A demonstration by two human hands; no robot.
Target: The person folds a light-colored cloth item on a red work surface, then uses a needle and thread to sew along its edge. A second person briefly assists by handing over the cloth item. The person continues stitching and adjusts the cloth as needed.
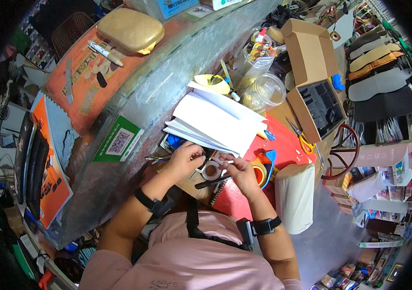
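My left hand (185, 160) is near the lower left of a stack of white sheets (215, 118), its fingers curled over something dark that I cannot make out. My right hand (240, 173) is at the sheets' lower edge, its thumb and index finger bent together on something small and unclear. Between the hands lies a white tape roll (210, 178). Below it are a black marker (206, 183) and a spiral-bound red pad (230, 203). Just right of my right hand sit a blue tape dispenser (269, 158) and a white padded roll (294, 203).
Yellow scissors (305, 145), an open cardboard box (314, 108) and plastic tubs (264, 92) crowd the right. A glass counter edge (152, 92) curves across the left, with a gold case (130, 30) and pen (104, 53). A chair's curved frame (353, 154) stands at right.
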